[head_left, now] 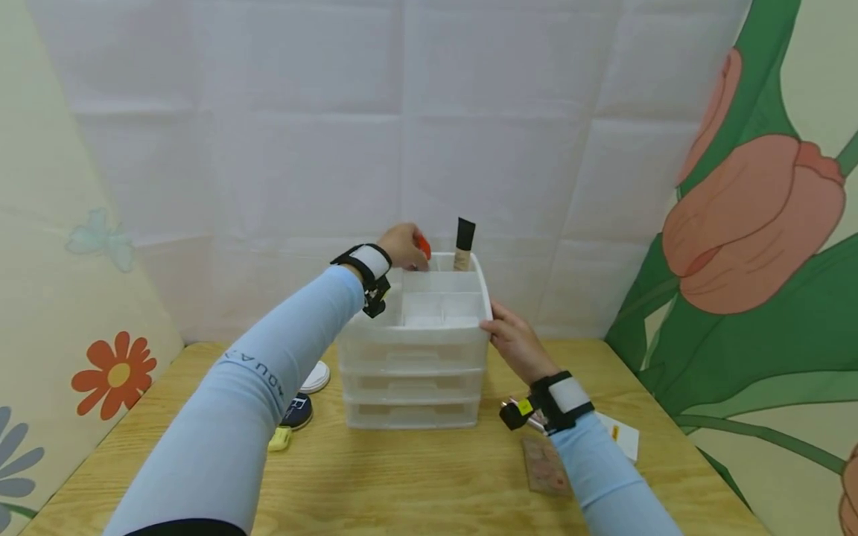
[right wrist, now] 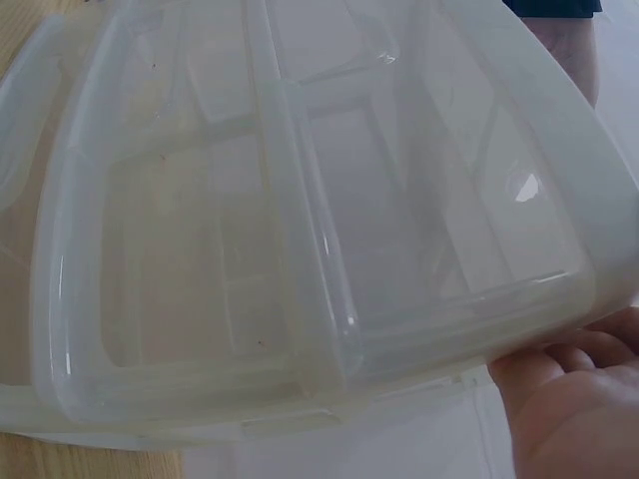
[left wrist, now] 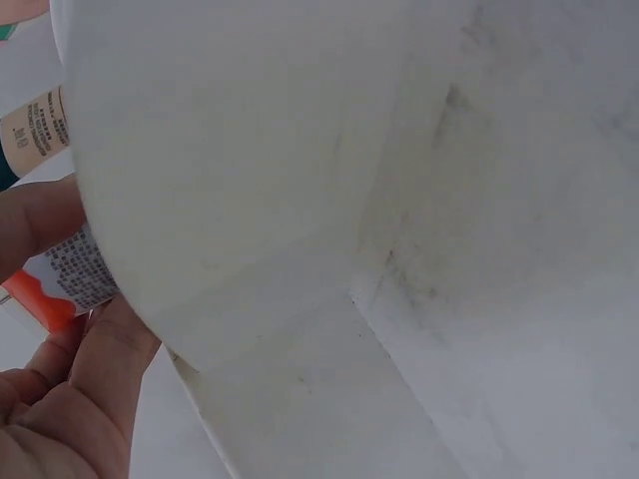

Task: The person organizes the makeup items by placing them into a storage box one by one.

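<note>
While your left hand (head_left: 404, 247) pinches the orange-and-white container (head_left: 424, 246) at the back of the drawer organizer (head_left: 412, 350), the container's base is hidden, so letting go early could tip it; swinging rightward might knock the black-capped tube (head_left: 464, 244) standing near it. Your right hand (head_left: 519, 344) touches the organizer's right side, though I cannot tell whether it grips; pushing hard there could shift everything.

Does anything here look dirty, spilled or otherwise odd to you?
Yes: dark smudges mark the white surface of the box in the left wrist view. They look odd against otherwise pale plastic. I see no spill.
</note>
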Tool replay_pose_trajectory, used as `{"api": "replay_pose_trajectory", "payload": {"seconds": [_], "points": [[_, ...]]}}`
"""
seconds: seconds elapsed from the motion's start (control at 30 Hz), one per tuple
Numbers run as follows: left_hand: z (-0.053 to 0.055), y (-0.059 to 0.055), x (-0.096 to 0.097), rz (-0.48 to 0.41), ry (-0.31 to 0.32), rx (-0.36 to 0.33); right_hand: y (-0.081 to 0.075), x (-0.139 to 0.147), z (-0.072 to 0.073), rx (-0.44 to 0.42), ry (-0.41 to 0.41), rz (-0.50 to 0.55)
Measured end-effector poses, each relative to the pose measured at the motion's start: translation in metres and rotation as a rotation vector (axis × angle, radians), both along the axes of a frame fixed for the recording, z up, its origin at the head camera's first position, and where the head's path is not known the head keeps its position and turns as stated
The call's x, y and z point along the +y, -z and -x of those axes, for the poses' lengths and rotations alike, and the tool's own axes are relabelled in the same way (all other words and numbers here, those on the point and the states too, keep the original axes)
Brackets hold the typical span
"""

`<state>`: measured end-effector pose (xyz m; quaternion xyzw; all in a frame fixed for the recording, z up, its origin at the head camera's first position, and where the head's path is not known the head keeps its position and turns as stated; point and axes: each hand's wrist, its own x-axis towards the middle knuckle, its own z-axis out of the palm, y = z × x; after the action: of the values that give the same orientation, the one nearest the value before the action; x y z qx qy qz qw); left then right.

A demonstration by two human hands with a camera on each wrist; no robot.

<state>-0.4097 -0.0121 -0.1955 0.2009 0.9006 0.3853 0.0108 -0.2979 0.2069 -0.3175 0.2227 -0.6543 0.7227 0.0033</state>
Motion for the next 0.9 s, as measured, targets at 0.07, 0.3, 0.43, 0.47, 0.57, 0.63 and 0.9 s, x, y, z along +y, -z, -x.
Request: {"api": "replay_pose_trajectory", "payload": {"seconds": [0.07,0.3,0.43,0.47,0.57,0.63,0.9], "points": [[-0.0020,0.0004,0.0000,0.018,0.004,0.008,-0.0003,-0.0004,-0.0010,-0.002,0.000,0.003],[-0.0033,-0.0003,-0.0006,0.098,-0.008,0.027,-0.0024,-0.0007,-0.0026,-0.013,0.003,-0.006],[0.0001,0.0002,0.0006,0.126,0.002,0.024,-0.0030,-0.0005,-0.0018,-0.018,0.005,-0.020],[-0.0002,0.0002,0.0008,0.125,0.006,0.027,-0.0029,-0.0005,-0.0015,-0.017,0.003,-0.022],[-0.0017,0.0005,0.0014,0.115,0.012,0.030,-0.0019,-0.0006,-0.0004,-0.014,-0.001,-0.018],[-0.0032,0.0008,0.0012,0.115,0.013,0.036,-0.0014,-0.0007,-0.0001,-0.014,-0.002,-0.017],[0.0038,0.0015,-0.0005,0.095,-0.001,-0.024,-0.0010,-0.0034,0.0020,-0.021,-0.007,-0.009]]}}
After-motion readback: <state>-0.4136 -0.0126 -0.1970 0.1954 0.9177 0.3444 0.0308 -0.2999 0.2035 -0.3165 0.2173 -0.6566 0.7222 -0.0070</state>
